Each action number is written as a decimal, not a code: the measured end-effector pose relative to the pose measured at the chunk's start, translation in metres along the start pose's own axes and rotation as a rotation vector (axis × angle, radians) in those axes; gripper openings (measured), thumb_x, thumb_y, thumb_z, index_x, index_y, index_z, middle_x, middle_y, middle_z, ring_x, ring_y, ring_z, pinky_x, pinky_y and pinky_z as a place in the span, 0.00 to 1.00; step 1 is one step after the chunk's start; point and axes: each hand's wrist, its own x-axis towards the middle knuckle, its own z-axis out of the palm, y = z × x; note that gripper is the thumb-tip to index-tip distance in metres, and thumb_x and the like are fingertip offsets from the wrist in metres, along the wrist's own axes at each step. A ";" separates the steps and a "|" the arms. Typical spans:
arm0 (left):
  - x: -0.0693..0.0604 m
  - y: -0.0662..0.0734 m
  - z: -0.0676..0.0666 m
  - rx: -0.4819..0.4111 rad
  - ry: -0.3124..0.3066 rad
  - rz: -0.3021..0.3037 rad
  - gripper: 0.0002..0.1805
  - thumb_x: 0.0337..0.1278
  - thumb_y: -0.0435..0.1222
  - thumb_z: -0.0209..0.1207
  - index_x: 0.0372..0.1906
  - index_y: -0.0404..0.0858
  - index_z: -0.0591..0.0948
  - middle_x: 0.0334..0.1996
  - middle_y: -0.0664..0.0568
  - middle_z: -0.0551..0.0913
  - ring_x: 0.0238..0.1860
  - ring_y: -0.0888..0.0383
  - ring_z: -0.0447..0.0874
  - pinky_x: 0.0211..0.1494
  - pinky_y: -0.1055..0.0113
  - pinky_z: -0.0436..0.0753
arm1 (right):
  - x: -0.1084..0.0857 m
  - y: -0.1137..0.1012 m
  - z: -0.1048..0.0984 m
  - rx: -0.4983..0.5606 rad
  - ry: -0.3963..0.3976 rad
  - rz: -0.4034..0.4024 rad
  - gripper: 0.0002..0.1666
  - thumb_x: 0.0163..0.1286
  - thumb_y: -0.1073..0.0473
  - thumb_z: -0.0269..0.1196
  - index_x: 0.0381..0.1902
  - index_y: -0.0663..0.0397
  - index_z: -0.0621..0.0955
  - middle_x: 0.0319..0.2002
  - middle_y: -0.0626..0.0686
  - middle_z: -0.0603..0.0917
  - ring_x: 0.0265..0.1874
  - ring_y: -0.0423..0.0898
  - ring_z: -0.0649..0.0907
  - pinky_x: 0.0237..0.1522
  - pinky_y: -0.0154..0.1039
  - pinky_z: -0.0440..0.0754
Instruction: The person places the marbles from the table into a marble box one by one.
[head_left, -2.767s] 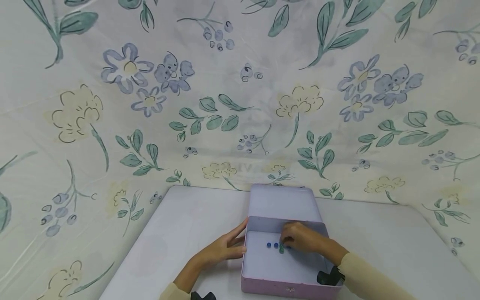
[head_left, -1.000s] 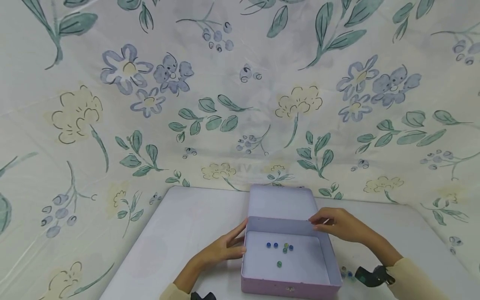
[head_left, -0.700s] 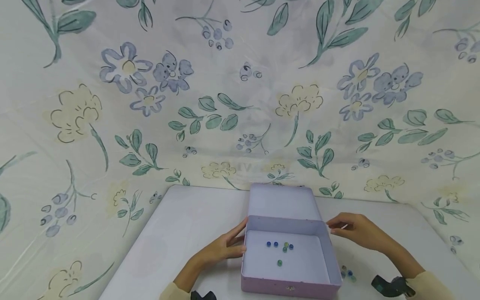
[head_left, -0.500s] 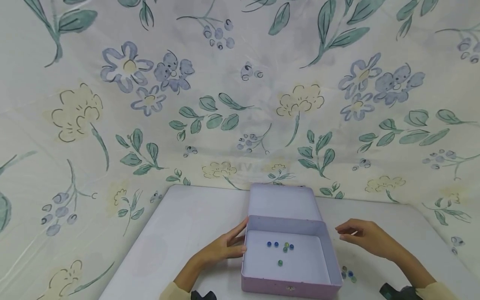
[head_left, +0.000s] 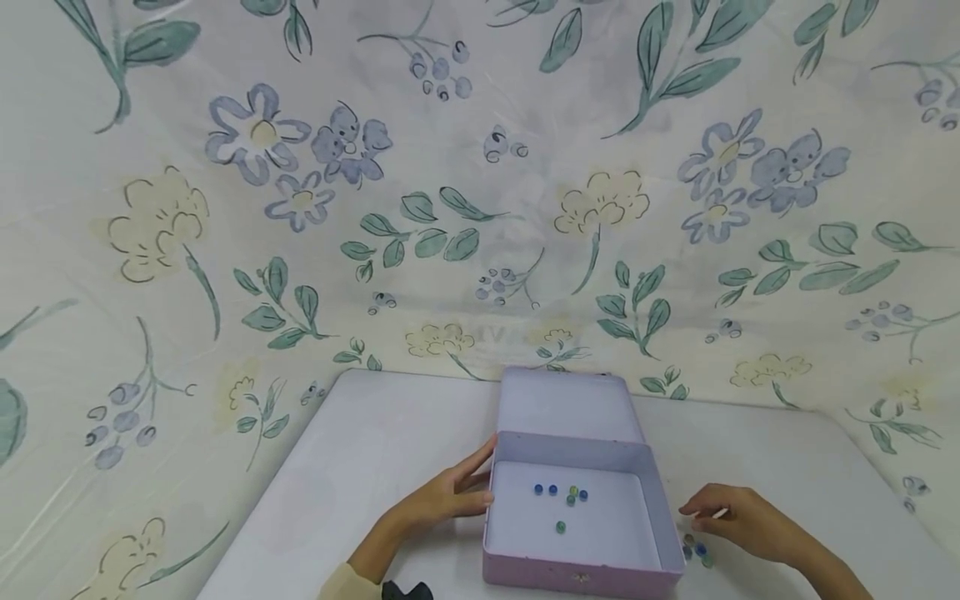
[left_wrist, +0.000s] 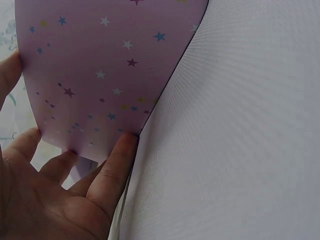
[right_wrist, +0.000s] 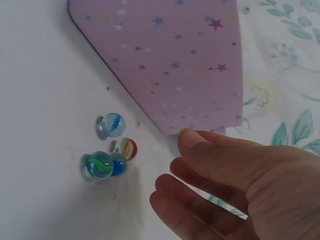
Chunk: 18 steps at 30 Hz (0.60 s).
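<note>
Marbles (right_wrist: 126,148) are seen on the table (head_left: 390,417) near the right grip (head_left: 738,518), loosely parted; the box (head_left: 543,572) is touched by the left grip (head_left: 442,500), spread wide.

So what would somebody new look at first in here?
Probably the big flowery backdrop, filling the view behind the table. Next, the open pink box on the table, with six marbles inside. Four more marbles lie outside it, near the right hand.

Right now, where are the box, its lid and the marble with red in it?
Box (head_left: 611,523): head view, on its inside floor.
Lid (head_left: 570,405): head view, middle of its inside face.
Red marble (right_wrist: 129,149): right wrist view, on its red-streaked side.
</note>
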 end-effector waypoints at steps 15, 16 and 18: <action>-0.001 -0.002 0.002 0.007 0.006 0.004 0.47 0.69 0.45 0.60 0.81 0.57 0.43 0.82 0.54 0.38 0.79 0.34 0.45 0.70 0.46 0.74 | -0.001 0.007 0.019 -0.016 -0.034 -0.013 0.07 0.66 0.67 0.65 0.38 0.51 0.88 0.36 0.46 0.87 0.36 0.29 0.82 0.35 0.30 0.85; -0.001 -0.002 0.002 0.011 0.008 0.005 0.47 0.69 0.45 0.60 0.81 0.57 0.43 0.82 0.54 0.38 0.79 0.34 0.45 0.70 0.46 0.74 | -0.001 0.006 0.019 -0.027 -0.029 -0.022 0.08 0.65 0.67 0.65 0.38 0.51 0.88 0.36 0.46 0.87 0.36 0.29 0.82 0.35 0.30 0.85; 0.000 -0.002 0.001 0.020 0.013 0.003 0.47 0.69 0.44 0.60 0.81 0.58 0.44 0.82 0.55 0.38 0.79 0.35 0.46 0.70 0.47 0.74 | -0.001 0.006 0.020 -0.049 -0.017 -0.051 0.08 0.64 0.67 0.66 0.37 0.51 0.88 0.36 0.46 0.87 0.36 0.29 0.83 0.35 0.30 0.85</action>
